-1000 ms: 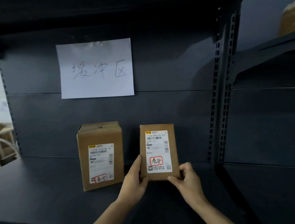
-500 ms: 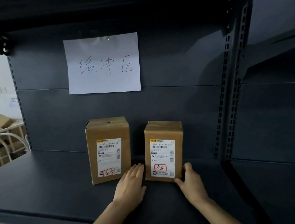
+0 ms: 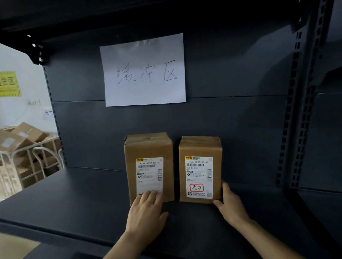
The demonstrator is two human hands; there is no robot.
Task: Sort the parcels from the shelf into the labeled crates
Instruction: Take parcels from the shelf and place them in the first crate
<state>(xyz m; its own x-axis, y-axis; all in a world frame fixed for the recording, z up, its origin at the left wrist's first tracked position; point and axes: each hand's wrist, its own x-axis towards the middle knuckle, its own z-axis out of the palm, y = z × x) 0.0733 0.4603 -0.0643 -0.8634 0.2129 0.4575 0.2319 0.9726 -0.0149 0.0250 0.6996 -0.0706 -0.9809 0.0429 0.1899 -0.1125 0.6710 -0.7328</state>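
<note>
At the lower front of the left parcel [image 3: 147,150], the fingers [image 3: 151,196] of the left hand [image 3: 146,214] lie straight and close together, flat on the cardboard and across the bottom edge of its white label, gripping nothing. The right hand [image 3: 230,204] takes the lower right corner of the right parcel [image 3: 198,147]: its thumb runs up the right edge and its curled fingers [image 3: 218,202] tuck in at the bottom corner, a narrow hold on the box. Both parcels stand on the dark shelf [image 3: 68,200], just beside each other with a slim gap between them, close to the back panel [image 3: 248,122]; whether they touch it I cannot tell. Each stands on a short end, so its long axis runs straight up, and its labelled face points out toward the person, the print reading upright; the right label carries a red-ringed handwritten mark. A paper sign [image 3: 143,70] with handwritten characters hangs on the panel above, and a wire cart [image 3: 13,159] heaped with cartons sits off to the left. No labelled crate shows anywhere, and neither parcel is lifted, so by my reading the sorting of these two is all yet to do: each must be read, carried off and dropped in its matching crate. How many parcels are already sorted cannot be judged from this view.
</note>
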